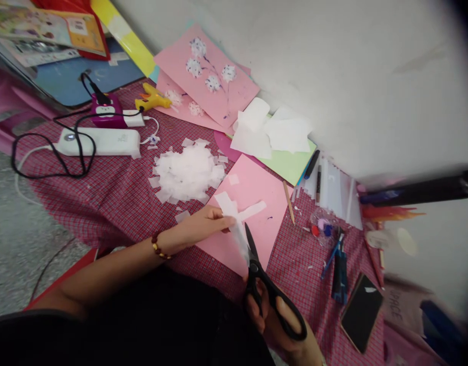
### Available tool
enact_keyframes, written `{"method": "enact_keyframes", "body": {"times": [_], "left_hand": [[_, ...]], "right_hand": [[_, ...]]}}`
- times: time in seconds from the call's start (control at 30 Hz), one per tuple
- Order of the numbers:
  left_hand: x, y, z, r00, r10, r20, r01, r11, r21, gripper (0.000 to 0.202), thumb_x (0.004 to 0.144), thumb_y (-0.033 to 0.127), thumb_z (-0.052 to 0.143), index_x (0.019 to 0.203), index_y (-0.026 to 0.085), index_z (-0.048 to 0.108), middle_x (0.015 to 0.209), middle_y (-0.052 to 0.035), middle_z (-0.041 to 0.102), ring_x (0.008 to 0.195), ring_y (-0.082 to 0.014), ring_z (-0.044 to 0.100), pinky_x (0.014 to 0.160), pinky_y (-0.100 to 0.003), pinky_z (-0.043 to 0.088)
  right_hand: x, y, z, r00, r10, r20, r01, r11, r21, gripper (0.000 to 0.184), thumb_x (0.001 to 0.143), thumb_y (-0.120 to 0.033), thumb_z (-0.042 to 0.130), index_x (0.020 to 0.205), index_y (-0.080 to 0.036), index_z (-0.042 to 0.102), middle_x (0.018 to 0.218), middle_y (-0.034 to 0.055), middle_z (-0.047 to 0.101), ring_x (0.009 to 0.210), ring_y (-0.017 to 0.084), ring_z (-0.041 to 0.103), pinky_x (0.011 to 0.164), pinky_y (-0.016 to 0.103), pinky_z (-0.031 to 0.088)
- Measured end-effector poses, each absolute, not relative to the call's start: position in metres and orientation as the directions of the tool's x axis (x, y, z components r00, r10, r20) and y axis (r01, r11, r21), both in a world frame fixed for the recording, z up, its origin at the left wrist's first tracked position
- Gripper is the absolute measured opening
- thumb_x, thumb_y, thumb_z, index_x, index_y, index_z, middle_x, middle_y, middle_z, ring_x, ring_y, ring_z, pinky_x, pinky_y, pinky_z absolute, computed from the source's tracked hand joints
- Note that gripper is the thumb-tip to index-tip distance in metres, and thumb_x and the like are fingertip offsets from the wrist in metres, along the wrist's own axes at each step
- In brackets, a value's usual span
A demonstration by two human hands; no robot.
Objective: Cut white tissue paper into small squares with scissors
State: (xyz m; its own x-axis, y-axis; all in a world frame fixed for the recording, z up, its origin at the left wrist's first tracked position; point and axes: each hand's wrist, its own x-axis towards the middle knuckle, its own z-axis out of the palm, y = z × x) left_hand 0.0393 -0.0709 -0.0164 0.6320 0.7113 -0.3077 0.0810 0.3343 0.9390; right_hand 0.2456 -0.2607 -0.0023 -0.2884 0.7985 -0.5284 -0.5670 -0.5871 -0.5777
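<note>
My left hand (pixel 214 219) pinches white tissue paper strips (pixel 238 235) over a pink sheet (pixel 260 185). One strip hangs toward my body, and another sticks out to the right. In my right hand (pixel 274 315) are black-handled scissors (pixel 255 267), with fingers and thumb through the loops. Their blades point away from me and lie right beside the hanging strip; whether they touch it I cannot tell. Left of the pink sheet is a heap of small cut white pieces (pixel 190 170). A wooden stick (pixel 289 202) rests on the sheet's right edge.
Pink cards with white flowers (pixel 207 71) lean at the back, near torn white paper (pixel 272 129). A yellow glue gun (pixel 153 97), a white power strip (pixel 98 141) and looped black cable lie left. A phone (pixel 361 312) and a blue cutter (pixel 340 274) lie right.
</note>
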Motion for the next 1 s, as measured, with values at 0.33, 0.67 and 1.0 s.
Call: {"method": "enact_keyframes", "body": {"times": [0.33,0.67,1.0], "left_hand": [[0.042,-0.072,-0.015,0.646,0.716,-0.264,0.01,0.338,0.941,0.019,0.081,0.031,0.063,0.084,0.014,0.071,0.083,-0.0047,0.073,0.08,-0.0154,0.064,0.079,-0.027,0.049],[0.042,-0.072,-0.012,0.691,0.678,-0.248,0.024,0.322,0.946,0.017,0.078,0.032,0.064,0.078,0.015,0.068,0.083,-0.0031,0.07,0.08,-0.015,0.063,0.078,-0.027,0.049],[0.034,-0.074,-0.001,0.521,0.752,-0.403,0.276,0.298,0.914,0.039,0.089,0.048,0.048,0.084,0.017,0.072,0.089,-0.0052,0.071,0.084,-0.018,0.063,0.084,-0.029,0.049]], "right_hand": [[0.248,-0.263,-0.005,-0.289,0.788,-0.543,-0.577,-0.597,-0.558,0.057,0.081,-0.054,0.068,0.126,-0.019,0.062,0.082,0.0056,0.064,0.058,0.013,0.049,0.053,0.026,0.036],[0.24,-0.258,-0.002,-0.237,0.815,-0.528,-0.607,-0.549,-0.575,0.055,0.075,-0.055,0.072,0.117,-0.021,0.066,0.074,0.003,0.061,0.057,0.014,0.048,0.05,0.025,0.038],[0.24,-0.256,0.002,-0.255,0.797,-0.547,-0.589,-0.577,-0.566,0.054,0.078,-0.054,0.07,0.119,-0.018,0.066,0.078,0.0053,0.063,0.058,0.013,0.046,0.051,0.025,0.032]]}}
